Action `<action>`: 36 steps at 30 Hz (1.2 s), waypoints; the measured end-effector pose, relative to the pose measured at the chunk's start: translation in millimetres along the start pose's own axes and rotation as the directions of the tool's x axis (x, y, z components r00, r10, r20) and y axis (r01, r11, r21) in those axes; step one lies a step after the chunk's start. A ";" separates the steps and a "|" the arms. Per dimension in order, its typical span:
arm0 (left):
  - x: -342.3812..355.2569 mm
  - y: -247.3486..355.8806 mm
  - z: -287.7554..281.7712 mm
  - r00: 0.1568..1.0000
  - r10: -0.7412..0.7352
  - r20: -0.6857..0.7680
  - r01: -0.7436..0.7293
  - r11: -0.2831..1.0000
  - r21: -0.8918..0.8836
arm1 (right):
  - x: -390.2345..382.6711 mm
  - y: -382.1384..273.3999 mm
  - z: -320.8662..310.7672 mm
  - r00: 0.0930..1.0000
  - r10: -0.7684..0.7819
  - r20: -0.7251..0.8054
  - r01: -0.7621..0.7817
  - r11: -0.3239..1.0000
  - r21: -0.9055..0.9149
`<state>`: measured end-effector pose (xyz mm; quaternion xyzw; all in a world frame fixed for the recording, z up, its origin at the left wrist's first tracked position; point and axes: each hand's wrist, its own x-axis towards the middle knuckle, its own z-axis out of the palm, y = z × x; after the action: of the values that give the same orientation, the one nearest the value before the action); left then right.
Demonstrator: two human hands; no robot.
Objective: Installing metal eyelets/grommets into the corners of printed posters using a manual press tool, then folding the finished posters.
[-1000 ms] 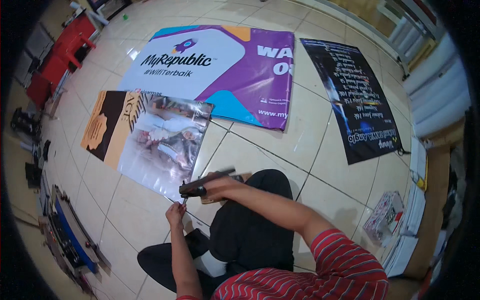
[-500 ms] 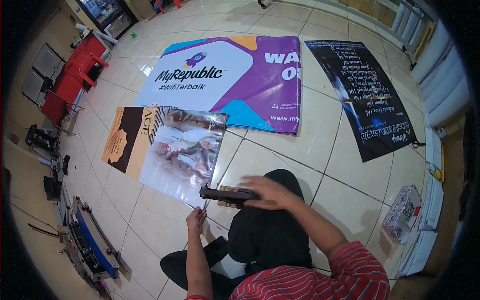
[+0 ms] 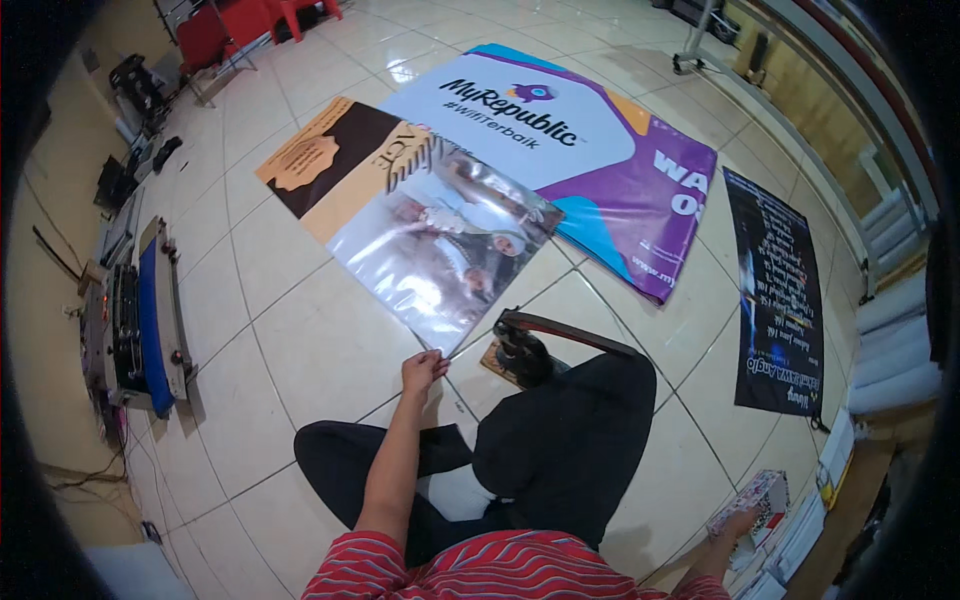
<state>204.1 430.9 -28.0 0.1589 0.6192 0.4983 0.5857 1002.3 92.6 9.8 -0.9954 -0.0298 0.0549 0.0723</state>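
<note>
A glossy banner (image 3: 430,250) with a photo of people and a brown-and-tan end lies on the tiles in front of me. My left hand (image 3: 425,371) pinches its near corner. Beside that corner, by my knee, stands a dark hand press (image 3: 524,350) on a small wooden base, its long lever (image 3: 570,332) tilted up and reaching toward my right knee. Far out to the right, my right hand (image 3: 742,522) reaches into a patterned box (image 3: 768,490) of small silvery pieces. Its fingers are largely hidden in there.
A folded purple, white and blue banner (image 3: 590,215) lies beyond, partly under the glossy one. To the right is a black printed banner (image 3: 780,300), with white rolls (image 3: 890,370) past it. A blue-and-grey machine (image 3: 158,315) stands at left. Red chairs (image 3: 208,42) are at the back.
My right hand has left the press and moved right to the box. The press's lever now stands raised. My left hand still holds the banner's corner. The view has turned.
</note>
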 end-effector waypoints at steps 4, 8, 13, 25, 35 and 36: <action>9.5 -5.1 49.9 0.993 -0.003 0.121 -0.006 0.997 0.074 | -120.8 -18.5 -32.2 0.795 -0.553 -0.251 0.584 0.809 0.066; 45.5 -35.9 -5.3 0.989 0.113 0.100 -0.116 0.993 0.021 | -183.3 -113.0 7.9 0.678 -0.723 0.131 0.569 0.630 0.529; 27.0 -11.9 9.6 1.000 0.016 0.020 -0.016 1.000 -0.024 | -284.7 -198.5 -30.1 0.501 -0.849 -0.167 0.834 0.421 0.356; 24.7 -24.3 9.3 0.997 0.070 0.043 -0.073 0.995 0.069 | -268.4 -276.7 -34.0 0.255 -0.961 -0.106 0.926 0.210 0.315; -0.1 -14.9 13.4 0.996 0.073 0.058 -0.071 0.997 -0.039 | -262.9 -295.1 28.6 0.313 -0.899 0.307 0.947 0.318 -0.035; 0.1 -11.2 14.5 0.995 0.076 0.062 -0.074 0.996 -0.043 | -270.5 -293.1 21.7 0.311 -0.897 0.314 0.948 0.316 -0.038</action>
<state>221.2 432.2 -34.4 0.1860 0.5836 0.5270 0.5892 716.3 367.0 60.0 -0.7830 -0.6105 0.1170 -0.0216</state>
